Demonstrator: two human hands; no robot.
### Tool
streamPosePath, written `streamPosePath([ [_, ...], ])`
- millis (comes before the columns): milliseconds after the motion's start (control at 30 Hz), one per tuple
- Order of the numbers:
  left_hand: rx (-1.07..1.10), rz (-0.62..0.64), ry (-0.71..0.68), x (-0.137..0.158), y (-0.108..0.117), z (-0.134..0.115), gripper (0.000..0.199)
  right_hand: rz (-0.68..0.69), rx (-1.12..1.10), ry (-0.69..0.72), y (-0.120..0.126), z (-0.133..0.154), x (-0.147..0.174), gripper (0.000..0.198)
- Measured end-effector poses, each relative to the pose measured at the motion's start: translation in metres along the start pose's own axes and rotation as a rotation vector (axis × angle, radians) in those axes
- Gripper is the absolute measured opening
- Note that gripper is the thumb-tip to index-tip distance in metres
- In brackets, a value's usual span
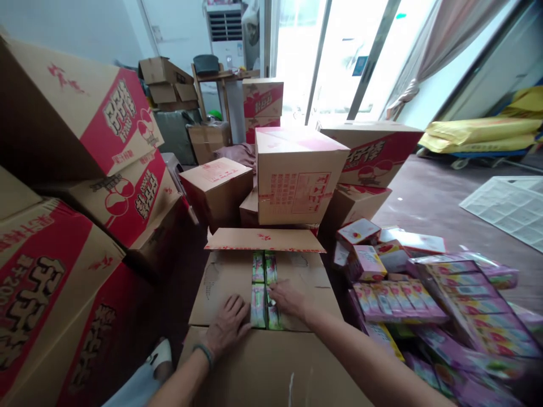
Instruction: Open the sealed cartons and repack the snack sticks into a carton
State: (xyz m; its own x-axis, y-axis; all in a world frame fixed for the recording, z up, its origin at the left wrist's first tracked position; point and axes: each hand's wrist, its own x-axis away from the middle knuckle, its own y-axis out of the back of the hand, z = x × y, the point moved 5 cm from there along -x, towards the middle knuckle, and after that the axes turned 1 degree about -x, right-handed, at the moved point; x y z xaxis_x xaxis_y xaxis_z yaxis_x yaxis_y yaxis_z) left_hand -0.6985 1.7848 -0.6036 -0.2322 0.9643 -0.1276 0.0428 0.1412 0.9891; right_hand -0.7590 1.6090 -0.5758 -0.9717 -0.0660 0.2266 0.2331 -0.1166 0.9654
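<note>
In front of me stands a cardboard carton [221,285], its two side flaps folded inward with a gap between them and its far flap [271,241] raised. Green and purple packets [258,302] show through the gap. My left hand [229,325], a band on its wrist, lies on the left side flap with its fingers stretched out beside the gap. Over the right flap reaches my right hand [288,299]. Its fingers are bent together at the gap's edge, touching the packets or the flap; what they grip, if anything, is too small to make out.
Large red-printed cartons [123,113] are stacked at the left. More cartons [297,186] stand just beyond the open one. Pink and purple candy boxes [399,302] lie heaped at the right. Farther off are a trolley with yellow sacks [479,135] and a white grid panel [509,203].
</note>
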Motion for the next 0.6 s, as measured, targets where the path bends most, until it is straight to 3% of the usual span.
streamPosePath([
  [167, 0.074, 0.127, -0.05, -0.04, 0.024, -0.01, 0.034, 0.009, 0.037, -0.052, 0.013, 0.003, 0.011, 0.018],
  [267, 0.065, 0.212, -0.003, -0.048, 0.026, -0.006, 0.035, -0.028, 0.014, -0.122, 0.045, -0.011, 0.045, 0.021],
  [367, 0.028, 0.285, 0.043, -0.047, 0.03, 0.001, 0.035, -0.09, -0.009, -0.273, 0.08, -0.049, 0.095, 0.015],
  [467, -0.009, 0.281, 0.076, -0.054, 0.038, -0.007, 0.034, -0.272, -0.072, -0.411, 0.106, -0.087, 0.148, 0.009],
  [567, -0.025, 0.335, 0.155, -0.067, 0.04, -0.024, 0.031, -0.524, -0.122, -0.603, 0.111, -0.103, 0.192, 0.05],
  [600, -0.039, 0.348, 0.188, -0.071, 0.042, -0.028, 0.03, -0.563, -0.158, -0.674, 0.105, -0.104, 0.203, 0.054],
])
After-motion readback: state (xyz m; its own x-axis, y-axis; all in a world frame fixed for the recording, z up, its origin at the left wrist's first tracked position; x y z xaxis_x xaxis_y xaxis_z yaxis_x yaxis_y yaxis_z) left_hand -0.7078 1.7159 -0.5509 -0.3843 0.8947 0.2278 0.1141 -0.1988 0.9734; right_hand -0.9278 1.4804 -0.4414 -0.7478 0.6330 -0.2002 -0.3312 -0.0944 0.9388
